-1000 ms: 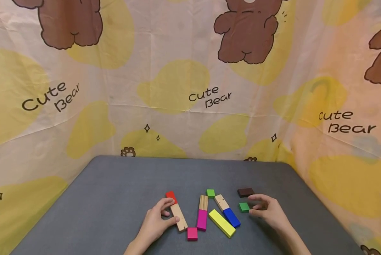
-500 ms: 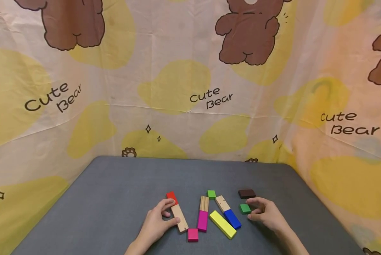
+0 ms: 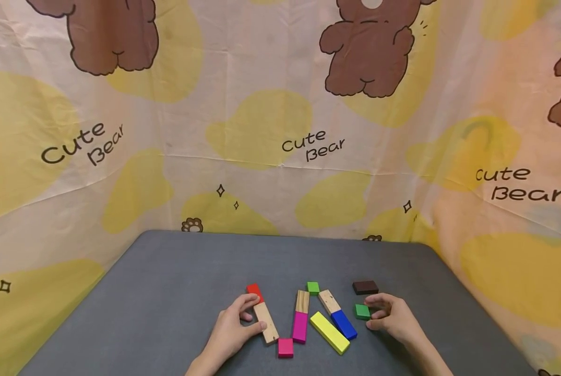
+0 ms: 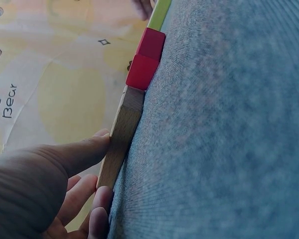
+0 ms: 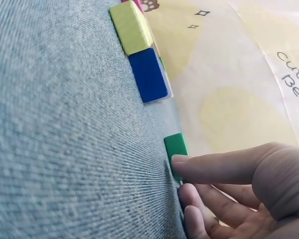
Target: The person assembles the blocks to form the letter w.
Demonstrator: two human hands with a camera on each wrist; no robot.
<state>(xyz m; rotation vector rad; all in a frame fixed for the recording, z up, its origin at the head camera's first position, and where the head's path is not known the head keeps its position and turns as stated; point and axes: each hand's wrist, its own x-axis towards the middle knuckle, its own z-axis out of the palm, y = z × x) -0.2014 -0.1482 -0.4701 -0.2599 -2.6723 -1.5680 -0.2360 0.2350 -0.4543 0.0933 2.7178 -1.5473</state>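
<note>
A wooden plank with a red end (image 3: 264, 318) lies on the grey table (image 3: 167, 292). My left hand (image 3: 255, 312) grips it, thumb on its near end and fingers on its far side; the left wrist view shows the plank (image 4: 120, 132) on edge between thumb and fingers. My right hand (image 3: 369, 312) pinches a small dark green block (image 3: 361, 312) between index finger and thumb. In the right wrist view the thumb presses the green block (image 5: 175, 147).
Between the hands lie a pink-and-wood plank (image 3: 301, 322), a pink cube (image 3: 285, 347), a yellow block (image 3: 329, 332), a blue-and-wood plank (image 3: 337, 315) and a light green cube (image 3: 313, 287). A dark brown block (image 3: 365, 286) sits behind the right hand. Bear-print cloth walls surround the table.
My right hand's fingers have drawn in from a spread pose and now close on the green block. The left hand has stayed on the plank.
</note>
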